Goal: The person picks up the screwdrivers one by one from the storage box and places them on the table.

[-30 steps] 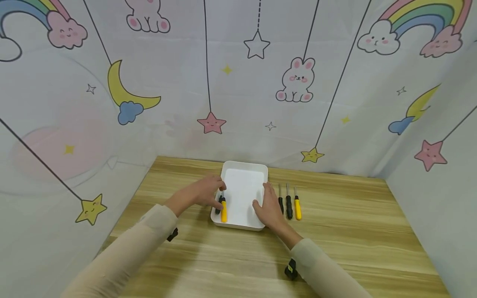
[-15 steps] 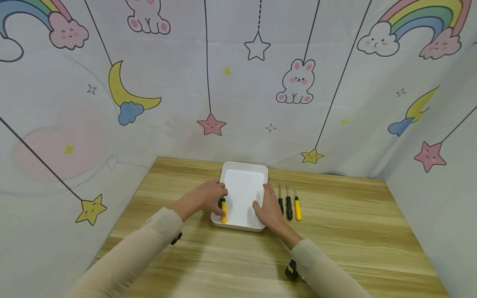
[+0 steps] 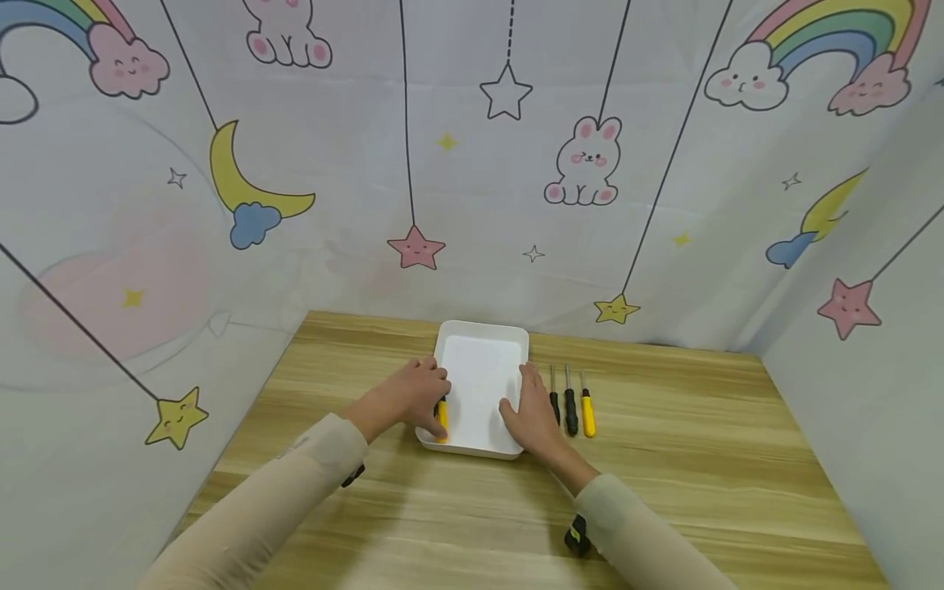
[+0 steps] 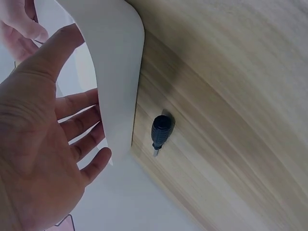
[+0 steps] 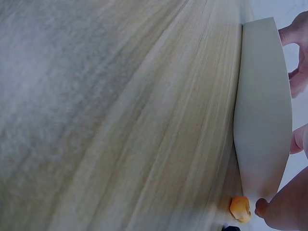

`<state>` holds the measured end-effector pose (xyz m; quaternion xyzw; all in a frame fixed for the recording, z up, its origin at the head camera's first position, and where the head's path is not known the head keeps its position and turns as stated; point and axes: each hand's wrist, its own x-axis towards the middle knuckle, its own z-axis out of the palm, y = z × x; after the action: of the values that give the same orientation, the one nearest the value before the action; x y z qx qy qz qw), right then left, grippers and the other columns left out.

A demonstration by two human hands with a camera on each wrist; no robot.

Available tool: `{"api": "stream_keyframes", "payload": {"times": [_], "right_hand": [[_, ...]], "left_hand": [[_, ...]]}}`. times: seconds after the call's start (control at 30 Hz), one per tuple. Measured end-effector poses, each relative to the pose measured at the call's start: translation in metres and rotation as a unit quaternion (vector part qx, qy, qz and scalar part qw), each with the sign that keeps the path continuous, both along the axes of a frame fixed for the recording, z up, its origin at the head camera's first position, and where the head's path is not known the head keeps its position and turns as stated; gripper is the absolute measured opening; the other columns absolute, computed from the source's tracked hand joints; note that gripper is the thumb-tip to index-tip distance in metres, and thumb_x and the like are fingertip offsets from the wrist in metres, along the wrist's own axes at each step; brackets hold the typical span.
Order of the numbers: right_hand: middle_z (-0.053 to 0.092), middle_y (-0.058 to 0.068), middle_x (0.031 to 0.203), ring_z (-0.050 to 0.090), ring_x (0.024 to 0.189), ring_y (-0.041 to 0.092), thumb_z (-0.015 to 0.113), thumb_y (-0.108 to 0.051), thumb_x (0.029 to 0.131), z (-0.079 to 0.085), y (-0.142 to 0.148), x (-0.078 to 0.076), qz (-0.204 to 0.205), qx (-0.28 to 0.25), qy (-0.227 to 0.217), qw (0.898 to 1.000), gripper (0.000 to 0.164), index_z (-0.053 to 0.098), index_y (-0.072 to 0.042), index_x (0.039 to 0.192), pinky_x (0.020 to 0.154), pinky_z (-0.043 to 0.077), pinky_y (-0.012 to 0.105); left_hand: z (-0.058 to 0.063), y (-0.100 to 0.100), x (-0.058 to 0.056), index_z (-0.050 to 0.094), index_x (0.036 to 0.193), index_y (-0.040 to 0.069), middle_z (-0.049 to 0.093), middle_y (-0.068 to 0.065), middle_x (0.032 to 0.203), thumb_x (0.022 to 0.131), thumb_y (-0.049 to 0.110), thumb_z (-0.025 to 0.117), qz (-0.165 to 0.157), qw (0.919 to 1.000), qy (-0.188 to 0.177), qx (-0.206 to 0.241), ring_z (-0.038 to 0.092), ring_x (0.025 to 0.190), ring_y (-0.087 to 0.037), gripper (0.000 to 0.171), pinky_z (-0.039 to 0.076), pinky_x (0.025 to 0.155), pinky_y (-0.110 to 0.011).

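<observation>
A white tray (image 3: pixel 483 385) lies on the wooden table. My left hand (image 3: pixel 413 395) reaches over its left wall, thumb at a yellow-handled screwdriver (image 3: pixel 442 416) inside. In the left wrist view the fingers (image 4: pixel 79 122) are spread and bent down behind the wall, their tips hidden; I cannot tell if they grip the screwdriver. My right hand (image 3: pixel 537 414) holds the tray's right wall, thumb inside and fingers over the rim. A black-handled screwdriver (image 4: pixel 161 129) rests on the table outside the tray, in the left wrist view.
Right of the tray lie two black-handled screwdrivers, one nearer the wall (image 3: pixel 555 401) and a larger one (image 3: pixel 571 412), and a yellow-handled screwdriver (image 3: pixel 587 415). A patterned white cloth (image 3: pixel 472 164) hangs behind the table (image 3: pixel 664 459).
My left hand has come down and slightly toward me over the screwdrivers in the tray, its thumb now near the yellow handle's end. My right hand stays at the tray's right side.
</observation>
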<state>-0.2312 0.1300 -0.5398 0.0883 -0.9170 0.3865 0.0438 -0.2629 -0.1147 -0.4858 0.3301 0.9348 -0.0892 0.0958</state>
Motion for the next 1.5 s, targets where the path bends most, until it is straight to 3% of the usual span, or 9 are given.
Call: {"api": "stream_keyframes", "payload": {"times": [0.23,0.47,1.03,1.5], "right_hand": [[0.023,0.032,0.169,0.028,0.155,0.046,0.064,-0.016,0.100,0.000,0.001,0.002,0.002,0.000,0.005,1.000,0.072,0.032,0.011,0.159,0.123,0.031,0.061],[0.023,0.033,0.169,0.029,0.154,0.048,0.064,-0.015,0.100,-0.003,0.001,0.002,0.006,-0.005,0.007,1.000,0.072,0.032,0.012,0.159,0.122,0.031,0.062],[0.023,0.030,0.170,0.028,0.155,0.046,0.063,-0.017,0.101,0.003,-0.002,0.005,0.001,-0.001,0.001,1.000,0.071,0.032,0.011,0.159,0.123,0.031,0.060],[0.023,0.031,0.169,0.029,0.155,0.046,0.063,-0.016,0.100,0.001,-0.001,0.005,-0.002,0.002,0.007,1.000,0.071,0.032,0.011,0.158,0.124,0.030,0.060]], "left_hand": [[0.000,0.002,0.004,0.073,0.121,0.015,0.062,-0.001,0.113,0.073,0.078,0.081,-0.003,0.9999,0.001,-0.010,0.049,0.108,-0.024,0.080,0.046,0.096,-0.047],[-0.006,0.001,0.005,0.071,0.123,0.018,0.060,0.002,0.115,0.071,0.079,0.082,-0.008,0.9998,0.010,-0.018,0.047,0.107,-0.023,0.081,0.044,0.090,-0.042],[-0.012,0.009,0.004,0.072,0.114,0.014,0.061,0.000,0.109,0.068,0.080,0.083,-0.023,0.9970,0.064,-0.038,0.052,0.105,-0.022,0.081,0.045,0.093,-0.041],[-0.013,0.010,0.004,0.072,0.117,0.013,0.062,-0.001,0.113,0.069,0.081,0.081,-0.016,0.9974,0.057,-0.041,0.052,0.108,-0.023,0.084,0.044,0.098,-0.045]]}}
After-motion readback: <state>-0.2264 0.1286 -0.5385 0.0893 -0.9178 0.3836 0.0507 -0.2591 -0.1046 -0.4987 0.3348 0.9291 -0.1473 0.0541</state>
